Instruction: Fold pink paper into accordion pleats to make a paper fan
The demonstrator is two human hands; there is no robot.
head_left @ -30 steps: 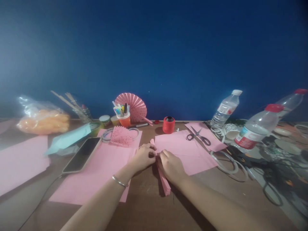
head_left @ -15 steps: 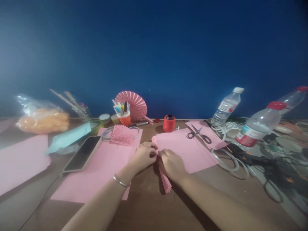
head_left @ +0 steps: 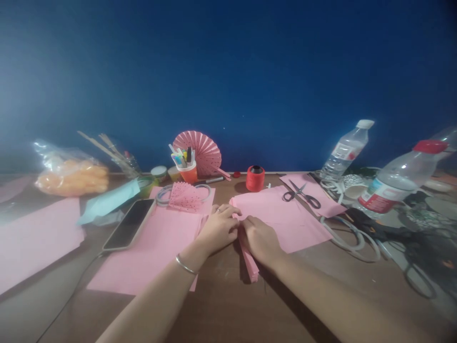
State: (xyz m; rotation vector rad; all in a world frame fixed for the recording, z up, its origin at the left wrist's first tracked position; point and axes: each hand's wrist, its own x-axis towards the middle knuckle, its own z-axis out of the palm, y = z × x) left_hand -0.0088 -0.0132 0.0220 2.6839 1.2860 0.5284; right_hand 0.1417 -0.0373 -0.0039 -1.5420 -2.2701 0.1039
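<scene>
A narrow folded strip of pink paper (head_left: 251, 265) lies on the wooden table, its layered near end poking out below my hands. My right hand (head_left: 257, 238) is closed over the strip's middle, fingers curled round it. Close on its left, my left hand (head_left: 219, 226), with a ring and a silver bracelet, has bent fingers on the strip's far part; the fingertips are partly hidden. A flat pink sheet (head_left: 285, 224) lies just right of the strip, and black-handled scissors (head_left: 302, 194) rest open at its far edge. Behind my hands stands a spool of red thread (head_left: 254, 179).
Left lie pink sheets (head_left: 143, 267) and a phone (head_left: 130, 224) with a cable. A pleated pink fan (head_left: 203, 150) leans behind a cup of pens (head_left: 187, 172). At right are plastic bottles (head_left: 389, 188), coiled cables and clutter. A bag of orange items (head_left: 73, 177) sits far left.
The view has shifted slightly, so things sit a little further right. My left hand has flattened somewhat over the strip's far part; my right hand stays on the strip.
</scene>
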